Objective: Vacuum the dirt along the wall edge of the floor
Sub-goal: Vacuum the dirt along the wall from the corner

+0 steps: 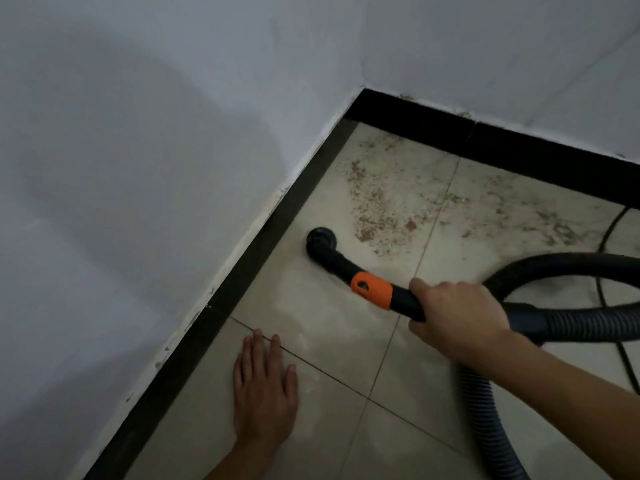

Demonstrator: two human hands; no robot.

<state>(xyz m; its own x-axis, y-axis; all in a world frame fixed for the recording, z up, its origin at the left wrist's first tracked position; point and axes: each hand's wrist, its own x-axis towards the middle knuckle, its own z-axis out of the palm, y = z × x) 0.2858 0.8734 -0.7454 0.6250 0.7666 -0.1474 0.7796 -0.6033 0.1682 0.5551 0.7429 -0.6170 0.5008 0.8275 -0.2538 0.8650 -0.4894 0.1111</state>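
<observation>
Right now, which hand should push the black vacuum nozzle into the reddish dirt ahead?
The right hand: it grips the black wand with orange band; the left hand rests flat on beige tile.

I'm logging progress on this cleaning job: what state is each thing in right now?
left hand: open, flat on the floor tile.
right hand: grips the vacuum wand behind its orange collar.
vacuum nozzle: tip on the tile, beside the dirt.
dirt: scattered by the far baseboard, not yet vacuumed.
hose: looped on the floor.

tiled floor (pixel 346 427) | dirt (pixel 374 202) near corner | vacuum nozzle (pixel 320 239), hose (pixel 485 403), cable (pixel 609 230) | left hand (pixel 265 393) flat
</observation>
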